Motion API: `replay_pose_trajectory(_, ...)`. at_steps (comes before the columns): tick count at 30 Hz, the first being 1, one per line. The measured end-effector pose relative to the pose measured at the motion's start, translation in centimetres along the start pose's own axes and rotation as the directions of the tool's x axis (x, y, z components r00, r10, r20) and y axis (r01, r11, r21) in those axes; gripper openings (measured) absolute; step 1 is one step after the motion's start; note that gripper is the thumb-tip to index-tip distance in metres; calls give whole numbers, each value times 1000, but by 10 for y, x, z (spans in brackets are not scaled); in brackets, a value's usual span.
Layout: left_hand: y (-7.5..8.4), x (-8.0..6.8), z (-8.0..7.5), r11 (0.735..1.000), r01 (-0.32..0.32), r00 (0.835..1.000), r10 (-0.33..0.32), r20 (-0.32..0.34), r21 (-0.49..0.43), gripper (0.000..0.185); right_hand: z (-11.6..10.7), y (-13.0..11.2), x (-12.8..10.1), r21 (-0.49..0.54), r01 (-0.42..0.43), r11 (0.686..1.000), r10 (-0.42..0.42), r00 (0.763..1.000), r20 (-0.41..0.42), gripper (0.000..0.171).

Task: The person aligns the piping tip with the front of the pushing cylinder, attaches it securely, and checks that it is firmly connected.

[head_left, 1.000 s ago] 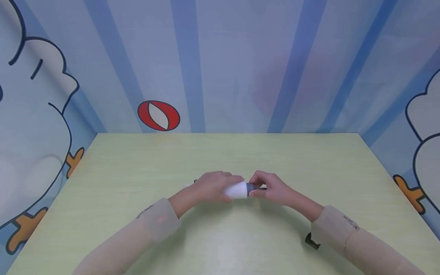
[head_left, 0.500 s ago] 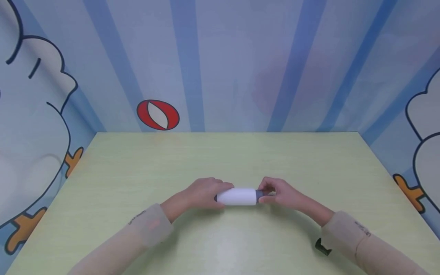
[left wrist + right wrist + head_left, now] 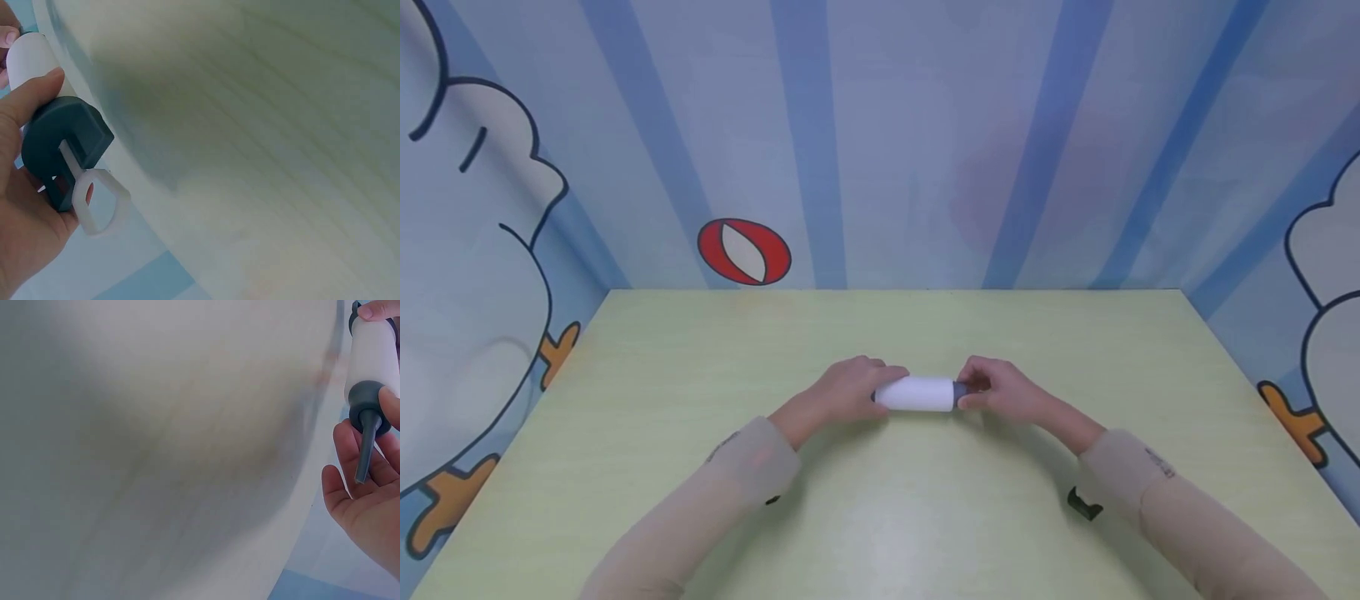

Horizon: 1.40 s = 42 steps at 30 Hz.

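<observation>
A white syringe-like dispenser [image 3: 916, 394] lies sideways between my two hands over the table. My left hand [image 3: 850, 390] grips its left end, the thumb along the barrel. In the left wrist view that end has a dark grip [image 3: 53, 122] and a white pull ring [image 3: 84, 209], which sticks out past the palm. My right hand [image 3: 1006, 392] pinches the dark collar [image 3: 367, 397] at the other end between thumb and fingers. A thin dark nozzle [image 3: 367, 450] points out from the collar toward the right palm. In the head view the left hand hides the pull ring.
The pale green-yellow tabletop [image 3: 595, 433] reaches back to a blue striped wall [image 3: 917, 125] printed with a red and white ball [image 3: 744, 252]. Cartoon side panels [image 3: 482, 275] flank the table. A small black piece [image 3: 1084, 504] shows under the right sleeve.
My left hand has shifted from around the barrel to the left end, so more white barrel shows. Both hands dipped toward me with the dispenser, then moved back away. The right hand keeps its pinch.
</observation>
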<state>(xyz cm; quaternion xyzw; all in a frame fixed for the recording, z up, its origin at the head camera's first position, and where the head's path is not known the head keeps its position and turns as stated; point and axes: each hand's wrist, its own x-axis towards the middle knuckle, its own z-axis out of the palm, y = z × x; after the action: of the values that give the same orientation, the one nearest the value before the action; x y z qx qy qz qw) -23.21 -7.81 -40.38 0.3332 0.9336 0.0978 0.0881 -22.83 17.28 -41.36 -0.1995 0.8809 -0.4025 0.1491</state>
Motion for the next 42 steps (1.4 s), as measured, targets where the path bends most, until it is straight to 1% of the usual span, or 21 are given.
replay_pose_trajectory(5,-5,11,1,1000,25,1000,-24,-14,3,56,-5,4,11,-27,7,1000,-8,1000,-24,21)
replay_pose_trajectory(13,-11,30,0,998,33,995,-27,-100,53,56,-13,11,27,-33,-35,999,33,997,-69,21)
replay_pose_trajectory(22,-15,40,3,997,48,990,-41,-137,54,52,-17,19,37,-10,-45,999,44,996,-81,24)
replay_pose_trajectory(28,-17,43,5,996,77,987,-68,-148,53,53,-17,24,41,-16,-70,997,68,995,-72,25)
replay_pose_trajectory(35,-21,40,5,991,128,980,-122,-158,28,59,-17,21,41,-18,-73,997,72,996,-51,33)
replay_pose_trajectory(42,-22,35,4,990,142,978,-139,-155,12,63,-17,21,41,-73,-60,996,55,996,-73,34)
